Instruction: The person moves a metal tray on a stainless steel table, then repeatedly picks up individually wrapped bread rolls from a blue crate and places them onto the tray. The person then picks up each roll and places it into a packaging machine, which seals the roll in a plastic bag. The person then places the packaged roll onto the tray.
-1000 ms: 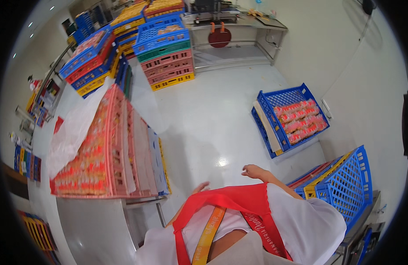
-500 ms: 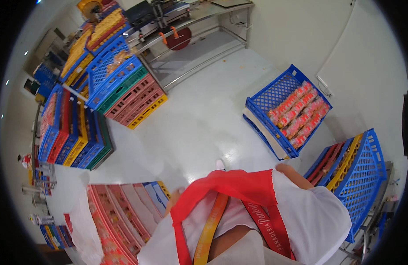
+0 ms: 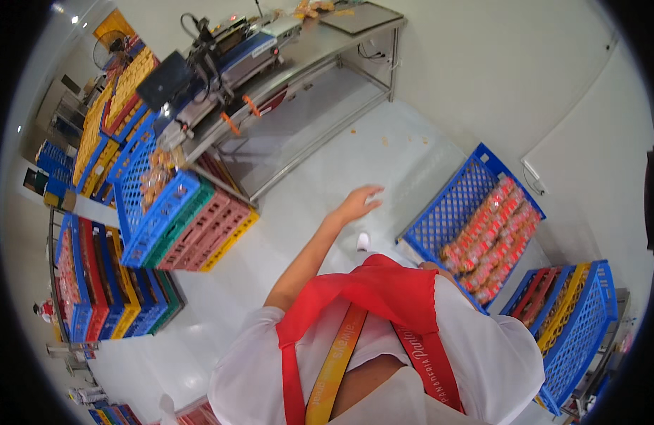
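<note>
My left hand (image 3: 359,202) reaches forward over the floor with fingers apart and nothing in it, between a stack of crates and a blue crate (image 3: 446,205). That crate stands low by the wall and holds several rows of bagged rolls (image 3: 493,237) in red and clear wrapping. My right hand (image 3: 430,267) is mostly hidden behind the red apron and my sleeve, beside that crate's near corner; its fingers do not show. A white shoe (image 3: 363,242) shows on the floor below my left hand.
A steel bench (image 3: 320,60) with a machine (image 3: 217,67) runs across the front. At left stand a blue, green, pink and yellow crate stack (image 3: 189,230) with loose bread on top, and more crate stacks (image 3: 111,276). Another stack (image 3: 568,333) stands at the lower right.
The view has moved forward toward the bench and blue crate. The pink crate stack has dropped mostly out of view. My left arm has lifted and extended forward.
</note>
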### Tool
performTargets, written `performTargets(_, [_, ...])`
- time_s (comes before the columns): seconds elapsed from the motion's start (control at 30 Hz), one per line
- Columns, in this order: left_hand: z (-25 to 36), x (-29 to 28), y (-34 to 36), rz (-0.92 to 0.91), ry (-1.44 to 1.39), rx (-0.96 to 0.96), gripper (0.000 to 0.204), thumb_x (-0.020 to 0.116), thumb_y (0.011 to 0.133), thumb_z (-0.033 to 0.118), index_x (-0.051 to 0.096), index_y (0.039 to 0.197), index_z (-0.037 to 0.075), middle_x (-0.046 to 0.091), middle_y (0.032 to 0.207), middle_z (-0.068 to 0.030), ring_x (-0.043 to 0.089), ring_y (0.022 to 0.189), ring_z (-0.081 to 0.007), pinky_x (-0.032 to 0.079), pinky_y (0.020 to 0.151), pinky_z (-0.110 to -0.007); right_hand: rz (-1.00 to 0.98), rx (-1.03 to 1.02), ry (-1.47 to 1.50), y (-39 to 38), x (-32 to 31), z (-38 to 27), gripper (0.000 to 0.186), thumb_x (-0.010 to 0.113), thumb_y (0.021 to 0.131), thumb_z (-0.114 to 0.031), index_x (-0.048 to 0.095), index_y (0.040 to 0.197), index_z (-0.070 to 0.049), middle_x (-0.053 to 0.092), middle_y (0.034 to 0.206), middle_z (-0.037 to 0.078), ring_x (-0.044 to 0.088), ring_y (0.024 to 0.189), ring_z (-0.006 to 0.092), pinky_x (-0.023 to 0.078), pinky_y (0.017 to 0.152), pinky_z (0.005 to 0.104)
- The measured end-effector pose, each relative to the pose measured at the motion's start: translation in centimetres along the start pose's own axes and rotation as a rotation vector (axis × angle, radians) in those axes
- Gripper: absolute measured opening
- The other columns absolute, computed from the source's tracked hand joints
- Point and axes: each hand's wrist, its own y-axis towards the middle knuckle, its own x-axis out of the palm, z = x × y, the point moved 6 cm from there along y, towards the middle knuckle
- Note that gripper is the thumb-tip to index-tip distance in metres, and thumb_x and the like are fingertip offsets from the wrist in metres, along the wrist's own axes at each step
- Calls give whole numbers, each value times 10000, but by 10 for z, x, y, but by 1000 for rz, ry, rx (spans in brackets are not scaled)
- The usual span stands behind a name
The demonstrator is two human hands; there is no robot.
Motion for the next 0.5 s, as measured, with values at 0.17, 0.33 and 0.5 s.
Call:
performTargets(0.17, [-196,-8,-17,-485,224,-364,546,613,821,446,578,1151,12,626,1080,-188,591,965,-371,466,833,-398,162,-141,206,98,-232,10,541,624,787,-435,609,1103,4,610,1106,216,548,1086,366,413,942,419])
performTargets(0.33, [-214,-137,-32,-28,-324,-867,528,623,837,395,555,1210,28,622,1082,-104,591,925,-194,477,765,-317,375,-118,82,217,-477,2,563,656,794,-395,556,1180,2,560,1172,243,528,1105,367,412,950,415])
performTargets(0.5, [-285,-202,61,131,-604,-923,516,607,849,388,537,1251,73,595,1134,-76,559,982,-189,452,817,-318,665,-255,129,311,-714,-51,507,641,818,-352,556,1179,-6,566,1168,221,526,1103,358,405,952,410])
